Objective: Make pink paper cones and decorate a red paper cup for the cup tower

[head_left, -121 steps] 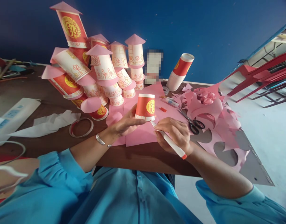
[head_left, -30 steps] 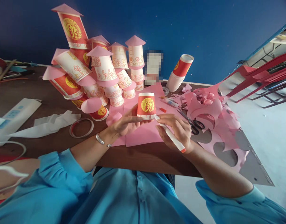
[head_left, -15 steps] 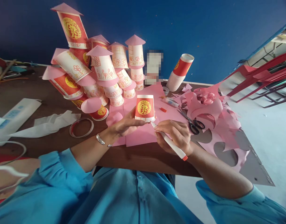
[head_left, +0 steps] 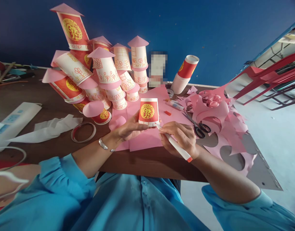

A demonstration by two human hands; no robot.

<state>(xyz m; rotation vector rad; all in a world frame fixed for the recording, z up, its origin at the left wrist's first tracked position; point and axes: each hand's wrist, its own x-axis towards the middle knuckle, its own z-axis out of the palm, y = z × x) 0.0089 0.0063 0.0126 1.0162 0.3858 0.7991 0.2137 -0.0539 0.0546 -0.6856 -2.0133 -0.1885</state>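
A red and white paper cup (head_left: 148, 112) with a gold round emblem rests upside down in my left hand (head_left: 130, 129), the thumb along its white rim band. My right hand (head_left: 180, 137) is closed around a white marker (head_left: 178, 148) with an orange end. The marker's tip meets the lower right of the cup's white band, where short reddish lines show. Under both hands lie pink paper sheets (head_left: 145, 141). An orange cap (head_left: 167, 113) sits on the pink paper just right of the cup.
Stacked decorated cups (head_left: 106, 70) with pink cone roofs stand at the back left. Right of centre are a cup stack (head_left: 186, 72), a glue tube (head_left: 174, 104), scissors (head_left: 199, 128) and pink scraps (head_left: 217, 112). Tape roll (head_left: 83, 132) and power strip (head_left: 16, 123) lie left.
The marker's tip and my right hand have shifted very slightly up at the cup's band. The cup is still in my left hand, and the whole view has moved slightly.
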